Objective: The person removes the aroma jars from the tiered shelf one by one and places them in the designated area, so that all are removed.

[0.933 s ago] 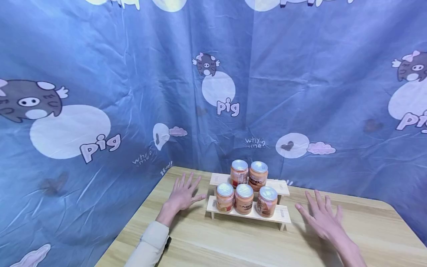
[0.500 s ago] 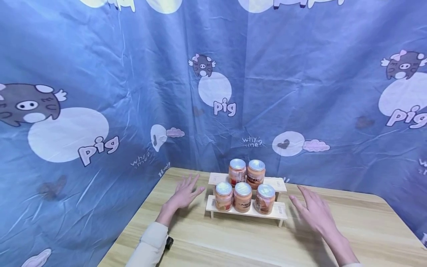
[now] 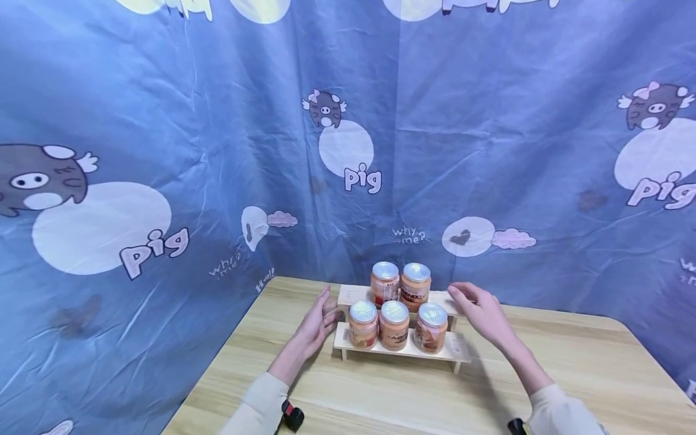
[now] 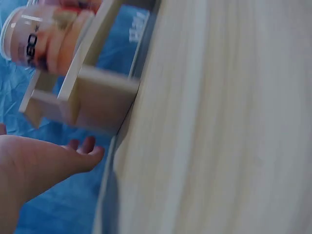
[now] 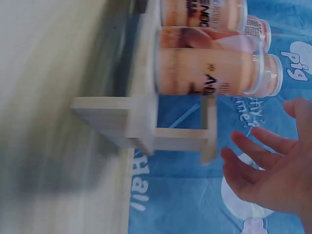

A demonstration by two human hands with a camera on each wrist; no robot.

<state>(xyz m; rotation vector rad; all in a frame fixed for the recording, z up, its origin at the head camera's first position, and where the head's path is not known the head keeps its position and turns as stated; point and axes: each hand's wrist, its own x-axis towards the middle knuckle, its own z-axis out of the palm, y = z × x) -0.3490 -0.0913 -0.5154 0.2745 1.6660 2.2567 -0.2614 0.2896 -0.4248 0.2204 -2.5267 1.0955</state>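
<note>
A two-tier light wooden rack [image 3: 462, 350] stands on the table with jars in two rows. The lower tier carries three orange jars with silver lids, among them a middle jar [image 3: 394, 329]; the upper tier carries two, including a right one [image 3: 415, 287]. Beside the rack's left end is my left hand [image 3: 315, 326], fingers extended; the left wrist view shows a gap between this hand [image 4: 44, 158] and the rack's side. My right hand [image 3: 485, 311] hovers by the right end of the upper tier, fingers loosely bent. In the right wrist view, that hand [image 5: 273, 165] holds nothing.
The wood-grain table [image 3: 380, 399] extends in front of the rack and to both sides. A blue curtain [image 3: 261, 133] printed with pigs hangs close behind the table and along its left edge. Dark wrist devices, such as the left one [image 3: 292, 415], sit at both cuffs.
Both hands have moved inward to the rack's ends. The left has turned onto its side; the right has come leftward toward the upper tier, its fingers bending. The rack and jars keep their arrangement.
</note>
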